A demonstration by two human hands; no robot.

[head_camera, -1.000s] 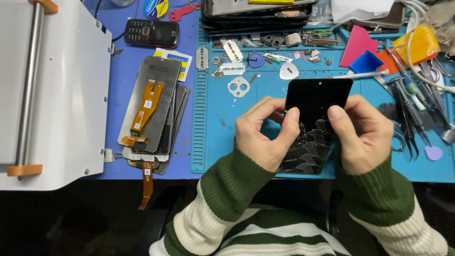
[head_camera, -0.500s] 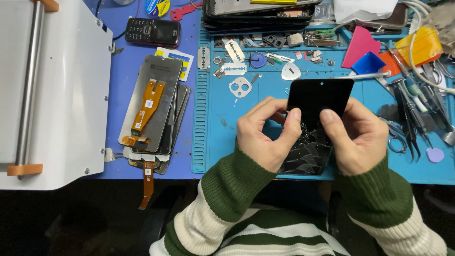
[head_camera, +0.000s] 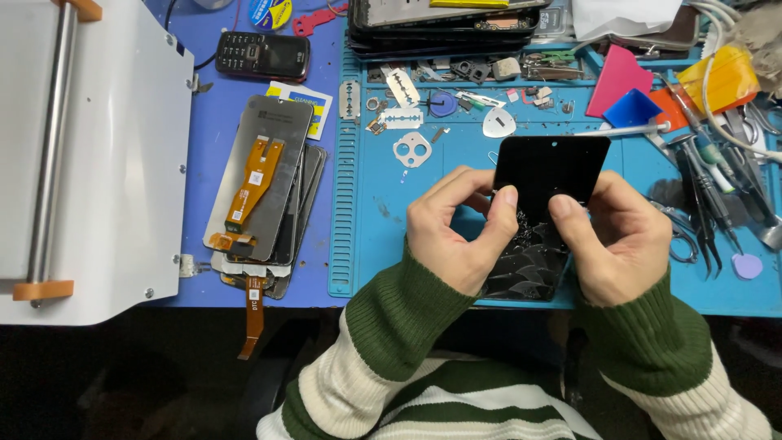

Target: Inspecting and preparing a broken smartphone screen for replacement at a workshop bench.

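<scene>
— Since a second ago, has anything shifted?

— Barely. Your hands stay clamped on the black phone screen [head_camera: 547, 195], and it sits a touch higher and more level than before; everything on the table [head_camera: 212, 114] lies as it did.

— Start with the big things, then.

— At your far left stands the white machine [head_camera: 106, 155] with its steel roller bar and orange end caps. Beside it the blue work mat [head_camera: 383, 236] covers the middle of the table, and you hold the screen above it, over its near edge.

— And the screen itself?

— Its upper half is smooth and dark; its lower half is cracked into shards. Your left hand [head_camera: 456, 232] pinches the left edge, thumb on top. Your right hand [head_camera: 623, 240] grips the right side, thumb pressed on the face near the cracks.

— What lies around?

— Left of the mat is a stack of display panels [head_camera: 265, 191], face down, with orange flex cables. Above them lies a small black keypad phone [head_camera: 262, 55]. At the top of the mat sit dark phone frames [head_camera: 440, 20]. To your right are tweezers and tools [head_camera: 717, 183], then pink and blue plastic picks [head_camera: 623, 90]. Smallest, two razor blades [head_camera: 401, 88] lie near the mat's top.
</scene>
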